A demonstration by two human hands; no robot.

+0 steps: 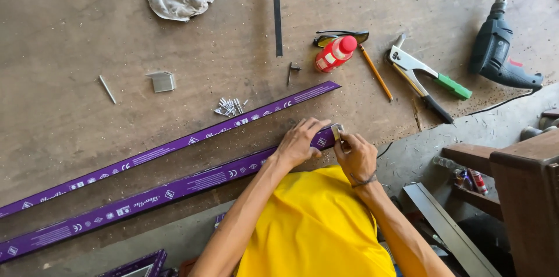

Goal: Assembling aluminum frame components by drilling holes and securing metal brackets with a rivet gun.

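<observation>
Right grip [353,152] on bracket [336,132] at strip [174,190] end

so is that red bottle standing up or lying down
Lying down. The red bottle rests on its side on the table, cap pointing up-right, beside the pencil and dark safety glasses.

- Two long purple film-wrapped metal strips with white printed marks: far strip [174,148] and near strip [145,198], lying side by side, slanting across the workbench from near left to centre.
- Small red bottle with white label band [333,56]: lying far, right of centre.
</observation>
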